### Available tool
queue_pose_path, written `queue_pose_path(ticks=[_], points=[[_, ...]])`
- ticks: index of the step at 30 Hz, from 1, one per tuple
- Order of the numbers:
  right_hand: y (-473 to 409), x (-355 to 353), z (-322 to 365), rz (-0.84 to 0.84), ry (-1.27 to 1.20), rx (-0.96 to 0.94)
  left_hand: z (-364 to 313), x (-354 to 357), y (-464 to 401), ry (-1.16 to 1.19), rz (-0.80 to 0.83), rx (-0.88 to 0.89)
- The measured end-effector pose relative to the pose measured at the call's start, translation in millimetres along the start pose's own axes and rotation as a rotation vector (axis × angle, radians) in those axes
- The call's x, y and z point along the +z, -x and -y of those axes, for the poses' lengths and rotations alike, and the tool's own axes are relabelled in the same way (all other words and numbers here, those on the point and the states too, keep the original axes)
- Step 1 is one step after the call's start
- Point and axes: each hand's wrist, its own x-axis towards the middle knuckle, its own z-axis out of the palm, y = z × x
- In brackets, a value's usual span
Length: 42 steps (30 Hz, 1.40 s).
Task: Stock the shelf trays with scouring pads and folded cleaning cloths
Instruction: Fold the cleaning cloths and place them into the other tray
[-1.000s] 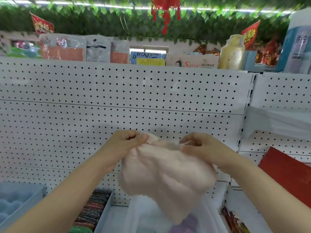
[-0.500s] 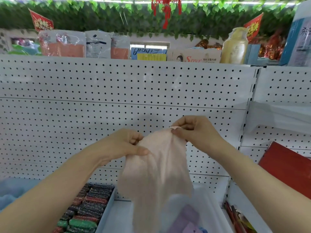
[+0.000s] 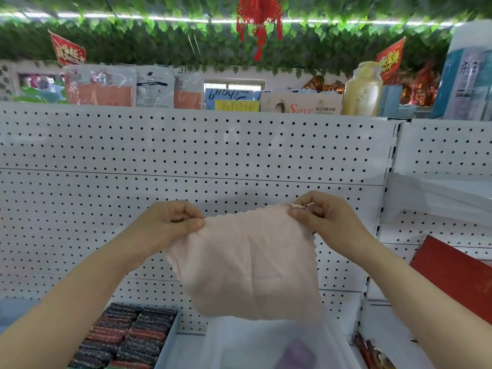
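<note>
cloth: we hold the pink cloth [image 3: 247, 262] spread, unfolded, between both hands
left hand [image 3: 170, 225]: pinches its top corner
right hand [image 3: 316, 217]: pinches the other corner
pads: scouring pads [image 3: 127, 339] already trayed, below left hand
left: fold, place cloth

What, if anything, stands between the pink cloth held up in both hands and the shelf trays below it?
The pink cloth hangs spread between the left hand and right hand. A translucent plastic bag lies directly beneath it. The tray of scouring pads sits lower left, uncovered.
</note>
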Motion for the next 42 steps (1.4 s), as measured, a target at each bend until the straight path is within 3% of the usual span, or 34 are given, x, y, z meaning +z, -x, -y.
queue_pose_path(ticks=[5,9,15,19,21,24,28,32,35,42], points=[[0,-1,-3,-0.068,-0.011,-0.018,-6,-1,0,-0.193,-0.069,0.067],[5,-2,7,-0.003,-0.179,-0.013,-10,-5,4,-0.152,-0.065,0.097],[6,-6,0,-0.063,-0.203,0.067,-16,-12,9,-0.179,-0.008,0.109],[11,1,11,0.083,-0.769,0.239,-23,-12,12,-0.249,0.043,0.192],[15,9,17,0.198,-0.893,0.298,-29,-10,12,-0.259,0.069,0.239],[18,19,24,0.329,-0.904,0.296,-35,-6,8,-0.241,0.086,0.277],[16,30,23,0.356,-0.836,0.282,-41,3,6,-0.183,0.12,0.267],[5,29,9,0.149,-0.522,0.231,-37,2,3,-0.233,0.077,0.232],[1,17,4,0.041,-0.637,0.272,-31,-5,2,-0.241,0.034,0.216],[14,32,18,0.38,-0.827,0.398,-36,5,6,-0.177,0.174,0.274]])
